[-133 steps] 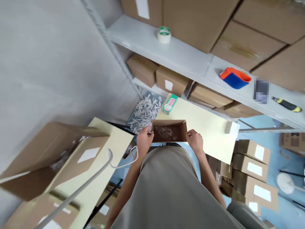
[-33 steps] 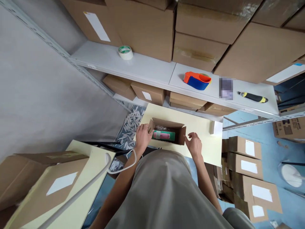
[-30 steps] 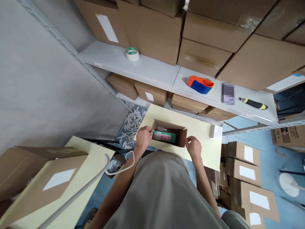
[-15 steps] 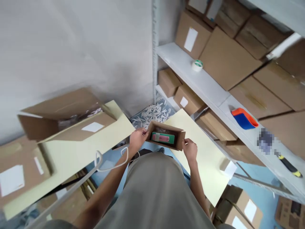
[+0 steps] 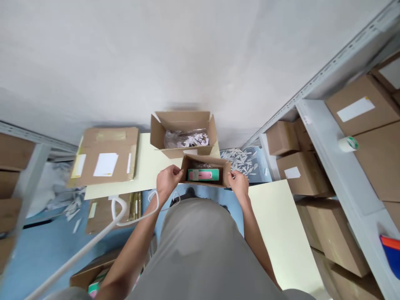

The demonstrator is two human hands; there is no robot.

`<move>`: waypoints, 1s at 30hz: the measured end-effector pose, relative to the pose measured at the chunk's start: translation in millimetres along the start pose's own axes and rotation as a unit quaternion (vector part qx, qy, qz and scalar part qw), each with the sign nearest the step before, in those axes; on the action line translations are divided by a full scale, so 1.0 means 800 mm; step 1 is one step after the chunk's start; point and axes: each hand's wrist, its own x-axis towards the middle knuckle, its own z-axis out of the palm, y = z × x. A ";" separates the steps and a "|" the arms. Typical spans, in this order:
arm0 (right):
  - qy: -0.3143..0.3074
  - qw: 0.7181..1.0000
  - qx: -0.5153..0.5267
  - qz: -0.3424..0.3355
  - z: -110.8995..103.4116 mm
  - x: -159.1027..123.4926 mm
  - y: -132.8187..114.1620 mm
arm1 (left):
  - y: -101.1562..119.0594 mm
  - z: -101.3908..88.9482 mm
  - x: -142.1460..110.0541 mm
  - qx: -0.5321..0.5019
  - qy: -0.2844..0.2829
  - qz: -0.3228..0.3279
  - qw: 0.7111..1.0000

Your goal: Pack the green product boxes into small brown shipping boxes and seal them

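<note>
Between my two hands is a small open cardboard box point(image 5: 225, 176). My left hand point(image 5: 168, 180) pinches its left end, and my right hand point(image 5: 239, 183) pinches its right end. Inside lies a green and pink package point(image 5: 203, 174) with clear plastic behind it. Just beyond, a larger open carton point(image 5: 183, 121) stands on the cream table point(image 5: 145, 160), with clear plastic and white scraps inside. The small box overlaps the carton's lower front edge in view; whether they touch I cannot tell.
A flat carton with white labels point(image 5: 106, 156) lies on the table at left. White strips point(image 5: 240, 160) are heaped beyond my right hand. A second cream tabletop point(image 5: 278, 221) is at right, beside shelves of boxes point(image 5: 346, 233). A white curved tube point(image 5: 93, 241) crosses the lower left.
My view has swung left from the shelves to face the wall and the larger open carton. Both hands still grip the small box, now in front of that carton.
</note>
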 end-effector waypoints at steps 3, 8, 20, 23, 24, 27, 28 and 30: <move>-0.017 0.999 -0.013 -0.026 0.027 0.024 -0.058 | -0.043 -0.030 0.016 -0.009 0.011 -0.028 1.000; -0.048 0.998 -0.023 -0.042 0.065 0.047 -0.122 | -0.091 -0.057 0.034 -0.021 0.013 -0.065 0.998; -0.048 0.998 -0.015 -0.045 0.078 0.078 -0.151 | -0.092 -0.061 0.064 -0.068 0.001 -0.057 0.996; -0.038 0.998 -0.003 -0.047 0.072 0.086 -0.158 | -0.065 -0.078 0.071 -0.112 0.046 0.002 0.993; -0.036 0.998 0.000 -0.047 0.070 0.089 -0.160 | -0.054 -0.084 0.075 -0.121 0.065 0.026 0.990; -0.032 0.999 0.010 -0.043 0.067 0.094 -0.168 | -0.025 -0.095 0.109 -0.116 0.096 0.097 0.984; -0.031 0.999 0.013 -0.040 0.066 0.094 -0.170 | -0.017 -0.095 0.127 -0.102 0.092 0.116 0.984; -0.029 0.999 0.018 -0.036 0.065 0.092 -0.172 | -0.005 -0.088 0.174 -0.048 0.065 0.142 0.987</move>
